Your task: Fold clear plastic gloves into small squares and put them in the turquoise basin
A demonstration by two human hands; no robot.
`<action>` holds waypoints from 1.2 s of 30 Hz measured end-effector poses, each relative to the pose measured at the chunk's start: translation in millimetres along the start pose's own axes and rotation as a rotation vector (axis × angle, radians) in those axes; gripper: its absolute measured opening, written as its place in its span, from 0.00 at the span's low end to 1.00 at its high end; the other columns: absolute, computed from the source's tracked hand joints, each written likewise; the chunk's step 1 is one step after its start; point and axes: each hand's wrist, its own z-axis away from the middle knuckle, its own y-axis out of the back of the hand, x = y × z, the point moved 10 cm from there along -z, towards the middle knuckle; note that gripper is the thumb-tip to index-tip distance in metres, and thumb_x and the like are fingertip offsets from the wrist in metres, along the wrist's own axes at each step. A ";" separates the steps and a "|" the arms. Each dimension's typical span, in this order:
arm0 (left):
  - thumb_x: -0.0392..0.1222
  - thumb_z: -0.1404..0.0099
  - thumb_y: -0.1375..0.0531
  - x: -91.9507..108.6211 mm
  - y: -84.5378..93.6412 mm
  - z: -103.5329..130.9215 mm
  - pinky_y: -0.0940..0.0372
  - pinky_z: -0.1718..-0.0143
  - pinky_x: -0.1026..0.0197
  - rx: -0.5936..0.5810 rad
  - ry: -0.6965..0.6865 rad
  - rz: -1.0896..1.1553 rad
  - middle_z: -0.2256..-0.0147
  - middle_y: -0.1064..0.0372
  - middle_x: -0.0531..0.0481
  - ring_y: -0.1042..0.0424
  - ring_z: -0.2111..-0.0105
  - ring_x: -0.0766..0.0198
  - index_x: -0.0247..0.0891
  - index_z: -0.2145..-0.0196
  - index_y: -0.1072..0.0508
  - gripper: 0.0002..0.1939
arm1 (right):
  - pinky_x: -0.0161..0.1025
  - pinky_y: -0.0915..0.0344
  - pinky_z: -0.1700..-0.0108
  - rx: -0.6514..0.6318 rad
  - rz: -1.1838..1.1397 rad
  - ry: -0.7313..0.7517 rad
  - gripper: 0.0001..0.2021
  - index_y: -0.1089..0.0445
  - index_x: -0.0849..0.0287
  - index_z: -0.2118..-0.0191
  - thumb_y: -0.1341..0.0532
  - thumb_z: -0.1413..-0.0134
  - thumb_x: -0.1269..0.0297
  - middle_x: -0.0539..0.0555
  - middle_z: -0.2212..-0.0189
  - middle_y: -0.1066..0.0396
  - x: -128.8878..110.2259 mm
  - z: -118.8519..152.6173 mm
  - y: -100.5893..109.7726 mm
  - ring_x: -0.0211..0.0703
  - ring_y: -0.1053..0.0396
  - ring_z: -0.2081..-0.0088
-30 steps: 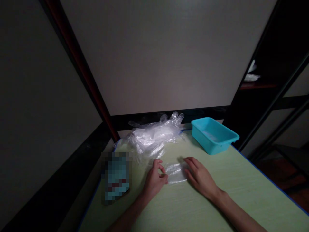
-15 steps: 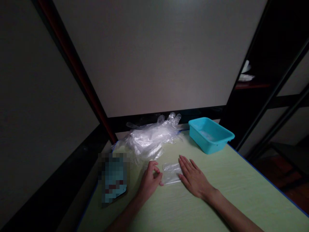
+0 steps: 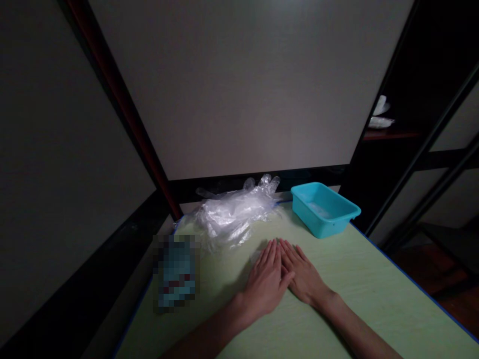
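My left hand [image 3: 265,281] lies flat, fingers stretched out, over a folded clear plastic glove [image 3: 256,257]; only a sliver of the glove shows at the hand's left side. Close against it, my right hand [image 3: 302,273] is also flat on the table, palm down with fingers extended. The left thumb reaches across to the right hand. Beyond both hands, a loose heap of clear disposable plastic gloves [image 3: 235,212] is spread at the table's back edge, with some glove fingers sticking up.
A turquoise plastic basin [image 3: 325,229] stands at the back right, with something whitish and clear inside. At the left edge lies a blurred-out bluish object [image 3: 176,271]. The pale green table [image 3: 359,279] has a blue rim and meets a panelled wall [image 3: 243,89].
My left hand has moved right and opened from a curled shape to lie flat over the folded glove, beside my right hand. The right hand has stayed in place.
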 end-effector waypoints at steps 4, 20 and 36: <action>0.56 0.36 0.59 -3.0 -20.9 -8.2 0.58 0.42 0.52 -0.048 0.017 -0.013 0.41 0.62 0.35 0.64 0.41 0.53 0.22 0.42 0.55 0.36 | 0.48 0.56 0.42 -0.008 0.014 0.009 0.25 0.56 0.67 0.40 0.56 0.43 0.65 0.59 0.40 0.59 -0.4 0.6 -6.2 0.45 0.62 0.40; 0.55 0.37 0.54 -54.4 -15.7 17.3 0.56 0.43 0.52 0.034 -0.009 -0.070 0.41 0.61 0.37 0.61 0.41 0.54 0.27 0.42 0.53 0.34 | 0.49 0.57 0.42 -0.001 -0.084 -0.035 0.26 0.54 0.70 0.41 0.58 0.41 0.59 0.62 0.40 0.59 -0.1 0.7 2.0 0.47 0.61 0.40; 0.35 0.53 0.43 -63.0 0.2 26.7 0.55 0.43 0.50 0.084 -0.005 0.204 0.40 0.59 0.44 0.59 0.41 0.55 0.36 0.43 0.51 0.39 | 0.42 0.39 0.57 0.143 -0.795 -0.203 0.20 0.45 0.63 0.47 0.58 0.43 0.62 0.55 0.67 0.30 63.9 -5.1 24.9 0.44 0.33 0.63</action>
